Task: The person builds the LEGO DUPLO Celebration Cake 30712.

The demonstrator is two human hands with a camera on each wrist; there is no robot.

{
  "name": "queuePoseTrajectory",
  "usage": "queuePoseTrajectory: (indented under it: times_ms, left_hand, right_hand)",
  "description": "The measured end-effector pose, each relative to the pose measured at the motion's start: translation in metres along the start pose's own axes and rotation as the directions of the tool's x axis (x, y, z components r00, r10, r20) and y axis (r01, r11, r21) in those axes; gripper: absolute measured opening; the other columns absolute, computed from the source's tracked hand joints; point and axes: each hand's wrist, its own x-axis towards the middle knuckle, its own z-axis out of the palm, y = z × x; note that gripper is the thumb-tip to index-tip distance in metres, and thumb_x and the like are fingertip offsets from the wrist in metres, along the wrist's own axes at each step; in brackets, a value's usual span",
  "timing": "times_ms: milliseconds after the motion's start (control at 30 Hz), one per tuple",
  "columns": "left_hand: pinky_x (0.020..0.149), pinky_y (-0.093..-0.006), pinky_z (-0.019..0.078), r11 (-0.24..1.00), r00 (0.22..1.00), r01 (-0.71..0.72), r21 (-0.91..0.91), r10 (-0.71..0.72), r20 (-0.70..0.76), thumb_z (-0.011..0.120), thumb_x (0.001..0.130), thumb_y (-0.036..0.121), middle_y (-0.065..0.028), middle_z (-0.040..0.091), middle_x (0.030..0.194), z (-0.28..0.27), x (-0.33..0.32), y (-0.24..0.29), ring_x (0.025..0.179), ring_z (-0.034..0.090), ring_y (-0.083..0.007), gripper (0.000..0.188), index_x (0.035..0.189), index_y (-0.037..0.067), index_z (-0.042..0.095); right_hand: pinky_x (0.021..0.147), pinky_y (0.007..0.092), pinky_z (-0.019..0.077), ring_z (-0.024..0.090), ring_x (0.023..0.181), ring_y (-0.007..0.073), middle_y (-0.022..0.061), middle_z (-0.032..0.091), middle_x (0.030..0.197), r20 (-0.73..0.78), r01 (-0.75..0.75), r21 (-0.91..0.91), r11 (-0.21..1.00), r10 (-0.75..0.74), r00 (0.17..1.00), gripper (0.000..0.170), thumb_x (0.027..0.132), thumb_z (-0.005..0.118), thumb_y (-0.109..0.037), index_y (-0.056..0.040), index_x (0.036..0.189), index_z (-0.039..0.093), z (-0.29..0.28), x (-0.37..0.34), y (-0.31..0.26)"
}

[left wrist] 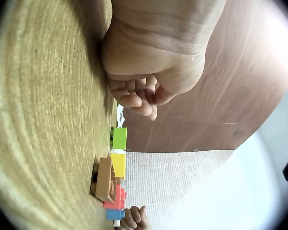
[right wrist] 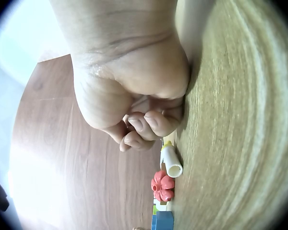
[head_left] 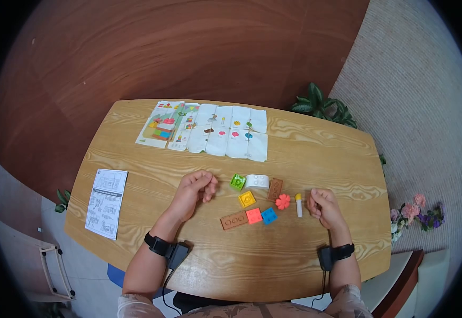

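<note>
The left hand [head_left: 193, 193] and right hand [head_left: 326, 209] I watch rest loosely curled on the table [head_left: 315, 159], flanking toy bricks [head_left: 247, 199].

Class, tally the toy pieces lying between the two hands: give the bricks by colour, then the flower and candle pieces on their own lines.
Brown bricks: 2
Green brick: 1
White brick: 1
Yellow brick: 1
Red brick: 1
Blue brick: 1
Flower piece: 1
Candle piece: 1
Total: 9
</note>
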Motion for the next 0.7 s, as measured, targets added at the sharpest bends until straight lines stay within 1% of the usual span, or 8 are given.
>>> queuePoseTrajectory:
  times_ms: [233,433,533,700]
  left_hand:
    - [0.056,-0.0215,0.0422,1.0,1.0,0.009,-0.002,-0.009,-0.005,0.057,0.109,0.028,0.0006,0.067,0.077,-0.0009,0.0007,-0.0016,0.061,0.055,-0.0065,0.026,0.098,0.007,0.068]
    - [0.056,-0.0216,0.0421,1.0,1.0,0.011,-0.002,-0.011,0.001,0.057,0.109,0.028,0.0007,0.067,0.077,-0.0002,0.0,-0.0003,0.061,0.055,-0.0065,0.026,0.097,0.007,0.068]
    - [0.056,-0.0216,0.0419,1.0,1.0,0.009,0.002,-0.009,-0.004,0.058,0.109,0.028,0.0008,0.067,0.076,0.0003,-0.0003,-0.0001,0.061,0.055,-0.0066,0.026,0.097,0.007,0.068]
    - [0.054,-0.0235,0.0403,1.0,0.999,0.012,0.017,-0.011,-0.029,0.057,0.108,0.028,0.0013,0.065,0.074,0.0034,-0.001,0.0018,0.059,0.054,-0.008,0.025,0.095,0.008,0.067]
  right_hand:
    - [0.044,0.0225,0.0274,0.037,0.049,0.0053,0.0008,0.052,0.063,0.012,0.013,-0.005,1.0,-0.013,1.0,0.046,0.111,0.055,-0.035,-0.0072,0.073,0.056,0.0002,0.0004,-0.0005]
    - [0.044,0.0224,0.0278,0.037,0.049,0.0053,0.0006,0.051,0.063,-0.008,0.006,-0.025,1.0,-0.007,1.0,0.046,0.11,0.056,-0.036,-0.0075,0.073,0.056,0.0,0.0001,0.0004]
    - [0.044,0.0224,0.0279,0.038,0.049,0.0054,0.0007,0.051,0.063,0.005,0.008,-0.007,1.0,-0.008,1.0,0.047,0.11,0.056,-0.036,-0.0074,0.073,0.056,0.0002,0.0002,-0.0001]
    - [0.044,0.0222,0.028,0.038,0.049,0.0055,0.0011,0.051,0.063,-0.006,0.004,-0.013,1.0,-0.004,1.0,0.047,0.11,0.056,-0.036,-0.0073,0.073,0.057,0.0008,-0.0002,-0.0007]
